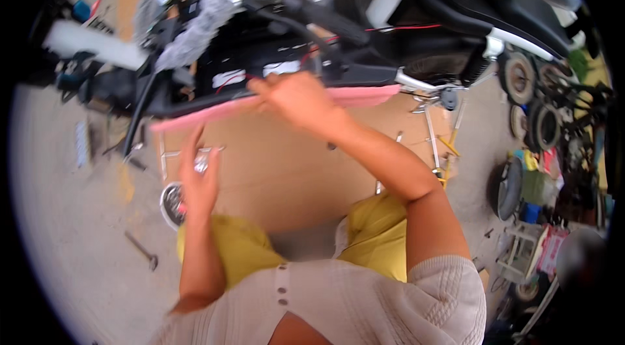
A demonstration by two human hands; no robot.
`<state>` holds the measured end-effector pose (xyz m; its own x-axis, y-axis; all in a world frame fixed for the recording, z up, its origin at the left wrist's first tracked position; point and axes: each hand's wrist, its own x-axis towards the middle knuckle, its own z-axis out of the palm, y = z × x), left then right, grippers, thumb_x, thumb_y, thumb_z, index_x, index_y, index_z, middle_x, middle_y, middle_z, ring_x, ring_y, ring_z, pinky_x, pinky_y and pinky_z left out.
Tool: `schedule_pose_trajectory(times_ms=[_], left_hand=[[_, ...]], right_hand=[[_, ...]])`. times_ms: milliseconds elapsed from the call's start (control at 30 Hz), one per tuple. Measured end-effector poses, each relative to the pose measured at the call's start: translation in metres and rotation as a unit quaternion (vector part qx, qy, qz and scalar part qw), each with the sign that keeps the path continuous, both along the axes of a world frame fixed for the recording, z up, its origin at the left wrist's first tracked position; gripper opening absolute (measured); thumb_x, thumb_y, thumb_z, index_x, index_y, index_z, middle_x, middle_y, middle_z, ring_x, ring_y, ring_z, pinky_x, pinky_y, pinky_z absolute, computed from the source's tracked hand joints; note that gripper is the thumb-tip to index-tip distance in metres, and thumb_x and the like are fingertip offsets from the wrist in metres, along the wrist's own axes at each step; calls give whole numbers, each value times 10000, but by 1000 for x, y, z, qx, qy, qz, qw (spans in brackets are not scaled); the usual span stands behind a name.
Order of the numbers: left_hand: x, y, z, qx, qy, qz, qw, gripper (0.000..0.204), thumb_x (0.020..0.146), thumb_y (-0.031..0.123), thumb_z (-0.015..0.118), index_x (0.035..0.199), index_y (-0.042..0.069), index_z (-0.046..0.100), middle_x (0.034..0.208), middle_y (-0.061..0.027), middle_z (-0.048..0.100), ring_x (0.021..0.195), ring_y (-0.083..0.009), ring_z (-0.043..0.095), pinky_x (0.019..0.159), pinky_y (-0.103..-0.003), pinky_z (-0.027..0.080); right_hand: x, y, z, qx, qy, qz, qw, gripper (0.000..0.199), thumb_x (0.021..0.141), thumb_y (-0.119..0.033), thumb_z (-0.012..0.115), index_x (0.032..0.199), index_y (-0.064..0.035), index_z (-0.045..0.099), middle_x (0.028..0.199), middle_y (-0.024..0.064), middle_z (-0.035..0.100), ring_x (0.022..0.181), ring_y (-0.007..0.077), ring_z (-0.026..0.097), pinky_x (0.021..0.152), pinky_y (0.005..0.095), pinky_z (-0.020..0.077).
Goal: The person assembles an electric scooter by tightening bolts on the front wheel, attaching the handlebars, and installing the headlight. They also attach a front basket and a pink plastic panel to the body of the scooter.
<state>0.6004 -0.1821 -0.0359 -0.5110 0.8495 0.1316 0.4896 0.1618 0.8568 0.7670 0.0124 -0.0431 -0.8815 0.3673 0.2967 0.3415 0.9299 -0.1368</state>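
A partly built scooter or electric bike lies across the view, with a black floor tray (pixel 215 62) and a pink strip (pixel 221 112) along its near edge. Over this edge reaches my right hand (pixel 296 99). Its fingers are bent together beside a thin red wire (pixel 229 81); what they hold, if anything, is hidden. My left hand (pixel 200 179) is slightly blurred below the strip's left end, with fingers stretched upward and apart. Behind it show a shiny silvery piece (pixel 201 161) and a round metal dish-like part (pixel 171 204).
Brown cardboard (pixel 280 163) covers the floor before me. A hammer-like tool (pixel 142 250) lies at left. Yellow-handled tools (pixel 448 146) and a metal frame lie at right. Wheels (pixel 519 77) and a black tyre (pixel 509 189) stand farther right. Clear plastic wrap (pixel 195 36) covers parts at upper left.
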Motion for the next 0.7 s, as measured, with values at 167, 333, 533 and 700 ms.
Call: schedule_pose_trajectory(times_ms=[167,333,533,700], left_hand=[[-1,62,-46,32,317,-72,945,719,741,118,707,1394,110,406,1429,-138,387,1365,-343,311,1073,-491,259],[-10,55,-75,76,365,-81,924,680,774,103,633,1410,158,397,1461,-90,353,1386,-295,273,1070,-442,252],[-23,44,-85,124,338,-69,930,593,735,91,655,1301,120,480,1324,-99,444,1293,-306,357,1023,-457,316],[-22,52,-63,25,223,-82,971,268,800,161,659,1033,85,553,964,-159,613,851,-338,615,655,-413,494]], right_hand=[[7,-14,16,-33,14,-74,997,452,753,-299,721,1156,-124,618,779,117,622,672,292,639,582,384,500],[3,-44,14,13,11,-124,992,459,746,-142,707,1191,-91,607,999,89,612,957,263,587,843,406,441],[16,-71,-9,110,43,-119,986,459,799,-17,540,1250,-95,573,1318,114,515,1210,298,481,1032,486,328],[17,-72,-23,0,140,-172,975,420,762,5,612,1177,-43,579,1184,142,524,1133,341,484,981,480,365]])
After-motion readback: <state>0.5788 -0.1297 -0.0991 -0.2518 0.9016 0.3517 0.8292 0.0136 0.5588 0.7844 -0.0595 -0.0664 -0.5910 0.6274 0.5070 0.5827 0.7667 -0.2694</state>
